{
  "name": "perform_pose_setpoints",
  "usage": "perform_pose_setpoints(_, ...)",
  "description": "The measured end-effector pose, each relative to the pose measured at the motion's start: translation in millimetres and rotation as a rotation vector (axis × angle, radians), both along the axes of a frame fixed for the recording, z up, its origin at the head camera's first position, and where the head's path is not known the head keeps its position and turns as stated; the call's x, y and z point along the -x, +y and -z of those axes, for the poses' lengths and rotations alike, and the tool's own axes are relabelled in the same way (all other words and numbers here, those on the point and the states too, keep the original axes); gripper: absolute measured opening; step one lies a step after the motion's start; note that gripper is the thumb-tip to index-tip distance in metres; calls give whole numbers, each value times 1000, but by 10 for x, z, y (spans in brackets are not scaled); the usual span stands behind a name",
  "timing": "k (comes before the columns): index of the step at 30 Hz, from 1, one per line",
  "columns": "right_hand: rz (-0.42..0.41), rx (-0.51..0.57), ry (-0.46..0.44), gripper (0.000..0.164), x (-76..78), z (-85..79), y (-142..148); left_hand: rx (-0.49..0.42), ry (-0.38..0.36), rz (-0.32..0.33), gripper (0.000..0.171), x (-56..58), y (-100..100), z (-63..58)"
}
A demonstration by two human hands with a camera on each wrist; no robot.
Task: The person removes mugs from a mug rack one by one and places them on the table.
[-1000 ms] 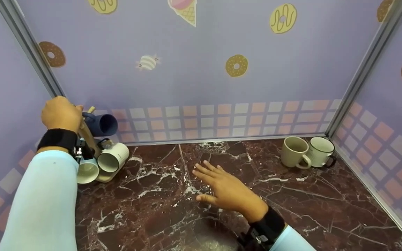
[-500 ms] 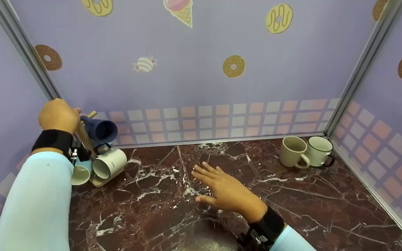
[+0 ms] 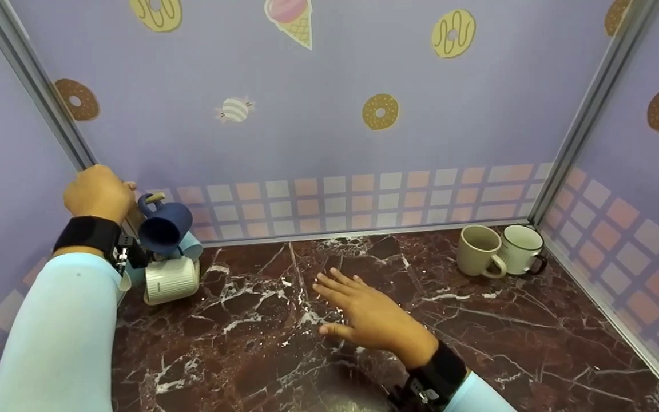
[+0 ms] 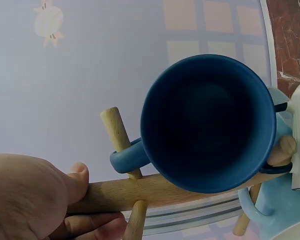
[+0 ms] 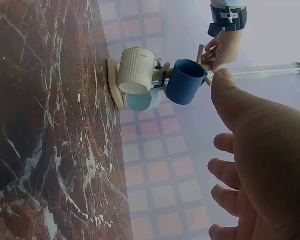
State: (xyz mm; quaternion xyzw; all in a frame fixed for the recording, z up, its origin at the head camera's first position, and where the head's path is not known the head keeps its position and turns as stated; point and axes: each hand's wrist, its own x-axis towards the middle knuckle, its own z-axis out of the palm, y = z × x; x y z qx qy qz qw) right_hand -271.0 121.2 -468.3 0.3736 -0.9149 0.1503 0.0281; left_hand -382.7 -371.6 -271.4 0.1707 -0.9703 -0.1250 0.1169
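Note:
My left hand [image 3: 99,193] grips the top of a wooden mug tree's post [image 4: 115,195] at the left back. A dark blue mug [image 4: 210,122] hangs by its handle from an upper peg [image 4: 115,127]. Below it hangs a white ribbed mug [image 3: 172,280], near the round base [image 5: 115,82]. A light blue mug [image 5: 140,101] shows partly behind these; the left wrist hides more of the rack in the head view. My right hand [image 3: 369,312] is held over the middle of the table with its fingers spread, holding nothing.
A beige mug [image 3: 479,250] and a white mug with a black rim and handle [image 3: 521,249] stand upright at the back right. Purple patterned walls [image 3: 329,114] enclose the dark red marbled table [image 3: 261,355] at the back and both sides.
Under my left hand the mug tree has turned, so the blue and white mugs have swung round and the light blue one shows behind them. My right hand stays in place.

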Motion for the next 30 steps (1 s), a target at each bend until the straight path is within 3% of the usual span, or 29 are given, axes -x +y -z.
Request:
perform_pose_setpoints(6,-2,-2,-16,93,14,-2,-13,46,-18,28,53,0,-42,12)
perform_pose_setpoints(11,4,1,-16,90,21,-2,-4,82,17,63,53,19,-111,35)
perform_pose_setpoints(19,11,11,-18,91,12,4,20,82,36,169,35,30,-151,24)
perform_pose_setpoints(30,10,3,-9,93,25,14,21,77,11,194,36,1,-156,24)
